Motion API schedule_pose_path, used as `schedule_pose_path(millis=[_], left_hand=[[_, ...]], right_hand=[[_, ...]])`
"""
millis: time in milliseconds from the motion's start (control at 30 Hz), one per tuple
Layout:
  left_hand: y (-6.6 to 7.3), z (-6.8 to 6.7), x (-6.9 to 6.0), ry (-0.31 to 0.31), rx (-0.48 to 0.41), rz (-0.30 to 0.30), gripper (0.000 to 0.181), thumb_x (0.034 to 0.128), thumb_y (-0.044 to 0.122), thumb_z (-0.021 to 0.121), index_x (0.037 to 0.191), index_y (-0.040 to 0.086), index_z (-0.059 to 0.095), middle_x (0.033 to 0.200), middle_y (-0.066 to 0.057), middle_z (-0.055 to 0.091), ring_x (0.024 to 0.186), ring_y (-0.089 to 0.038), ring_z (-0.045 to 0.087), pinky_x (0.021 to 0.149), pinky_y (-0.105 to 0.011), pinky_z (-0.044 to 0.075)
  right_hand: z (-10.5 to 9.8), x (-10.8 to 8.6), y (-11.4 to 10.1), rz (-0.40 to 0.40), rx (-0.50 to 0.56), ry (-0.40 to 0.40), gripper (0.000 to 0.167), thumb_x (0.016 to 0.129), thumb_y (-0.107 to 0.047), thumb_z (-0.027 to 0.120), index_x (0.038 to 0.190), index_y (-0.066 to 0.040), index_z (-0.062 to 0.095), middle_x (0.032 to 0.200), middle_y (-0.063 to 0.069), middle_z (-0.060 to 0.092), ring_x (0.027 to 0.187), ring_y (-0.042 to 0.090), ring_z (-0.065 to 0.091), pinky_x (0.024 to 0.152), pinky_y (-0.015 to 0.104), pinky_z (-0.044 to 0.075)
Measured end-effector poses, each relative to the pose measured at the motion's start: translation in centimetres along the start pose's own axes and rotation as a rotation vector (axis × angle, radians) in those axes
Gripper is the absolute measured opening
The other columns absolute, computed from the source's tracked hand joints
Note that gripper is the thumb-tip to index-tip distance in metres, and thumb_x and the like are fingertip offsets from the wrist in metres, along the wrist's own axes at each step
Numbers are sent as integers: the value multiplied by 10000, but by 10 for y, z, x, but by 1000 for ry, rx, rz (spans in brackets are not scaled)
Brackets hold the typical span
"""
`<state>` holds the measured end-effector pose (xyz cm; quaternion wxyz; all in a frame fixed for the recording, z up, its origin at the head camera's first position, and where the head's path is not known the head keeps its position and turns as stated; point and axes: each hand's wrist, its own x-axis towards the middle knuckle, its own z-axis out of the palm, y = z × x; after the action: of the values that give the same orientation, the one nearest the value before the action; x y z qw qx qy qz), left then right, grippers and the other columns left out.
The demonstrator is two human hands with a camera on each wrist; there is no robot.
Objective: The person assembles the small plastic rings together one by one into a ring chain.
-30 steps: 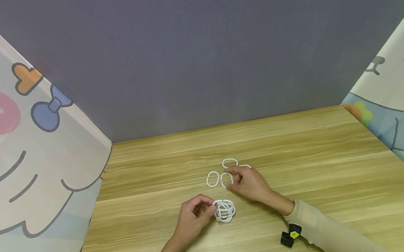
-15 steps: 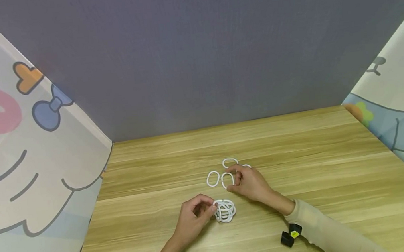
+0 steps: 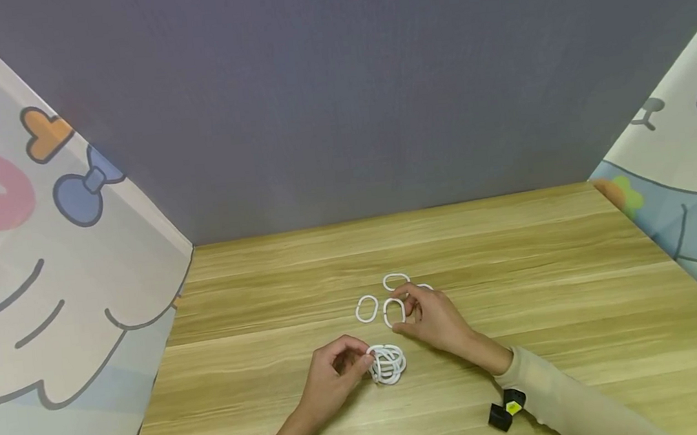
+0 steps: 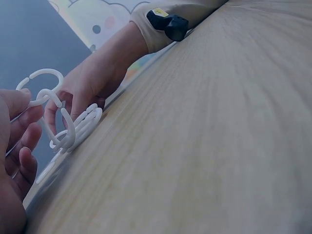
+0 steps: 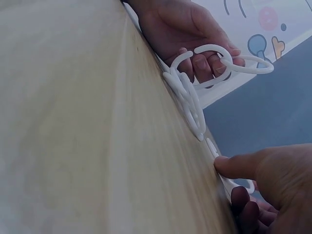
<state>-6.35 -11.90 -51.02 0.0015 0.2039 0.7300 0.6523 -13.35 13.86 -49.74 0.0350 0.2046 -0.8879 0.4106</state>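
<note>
Several linked white plastic rings (image 3: 389, 364) form a small heap on the table. My left hand (image 3: 336, 377) pinches one ring of that heap between thumb and forefinger; in the left wrist view the pinched ring (image 4: 52, 71) is raised above the others. Up and to the right, my right hand (image 3: 430, 317) has thumb and forefinger at a single white ring (image 3: 385, 316) lying on the table, its thumb at the ring's lower edge. In the right wrist view the thumb (image 5: 234, 165) touches this ring, partly hidden by the fingers.
A loose white ring (image 3: 359, 311) lies left of the right hand, another (image 3: 385, 280) lies behind it, and a third (image 3: 430, 286) is partly covered by the hand. A grey panel (image 3: 376, 104) stands at the table's back, with cartoon-printed panels on both sides.
The right hand and the ring at its fingers have shifted slightly to the right and toward the near edge. My left hand and the linked heap have not visibly moved.
</note>
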Motion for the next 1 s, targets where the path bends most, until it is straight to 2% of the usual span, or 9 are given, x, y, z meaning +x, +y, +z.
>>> schedule_pose_path(millis=[200, 433, 633, 767, 900, 1000], left_hand=[[-1, 1, 0, 7, 3, -3, 49, 984, 9, 794, 1022, 35, 778, 881, -49, 726, 698, -5, 486, 591, -199, 421], [-2, 1, 0, 1, -4, 5, 52, 993, 3, 783, 1031, 38, 776, 890, -72, 733, 702, -6, 488, 592, -205, 424], [-4, 0, 0, 5, -13, 49, 88, 978, -42, 777, 1023, 34, 773, 851, -117, 713, 697, 0, 476, 565, -219, 414], [-6, 0, 0, 7, -18, 83, 118, 973, -73, 768, 1019, 35, 770, 817, -145, 688, 692, 3, 468, 542, -233, 405], [-7, 0, 0, 7, -20, 86, 118, 972, -72, 769, 1017, 37, 771, 807, -145, 682, 690, 5, 467, 538, -232, 402], [-7, 0, 0, 7, -18, 83, 109, 976, -64, 769, 1016, 38, 771, 805, -143, 681, 690, 4, 467, 539, -232, 403]], right_hand=[[0, -3, 2, 5, 62, -4, 552, 779, -50, 1010, 1268, -73, 754, 821, -67, 689, 622, -9, 576, 563, 224, 508], [0, -4, 2, -6, 150, 2, 525, 783, -14, 999, 1256, -46, 774, 809, -67, 733, 664, 5, 668, 602, 238, 571], [1, -4, 2, 2, 203, -5, 486, 805, -5, 980, 1246, -36, 778, 809, -53, 767, 691, 35, 703, 642, 255, 606], [1, -5, 3, 48, 284, -26, 456, 838, 15, 946, 1258, -12, 769, 811, -6, 784, 666, 88, 716, 628, 271, 617], [0, -5, 3, 118, 394, -52, 437, 878, 60, 894, 1288, 25, 747, 833, 76, 801, 648, 166, 741, 615, 298, 632], [-1, -5, 2, 154, 431, -54, 423, 900, 75, 864, 1301, 39, 735, 856, 117, 806, 656, 210, 753, 615, 304, 634]])
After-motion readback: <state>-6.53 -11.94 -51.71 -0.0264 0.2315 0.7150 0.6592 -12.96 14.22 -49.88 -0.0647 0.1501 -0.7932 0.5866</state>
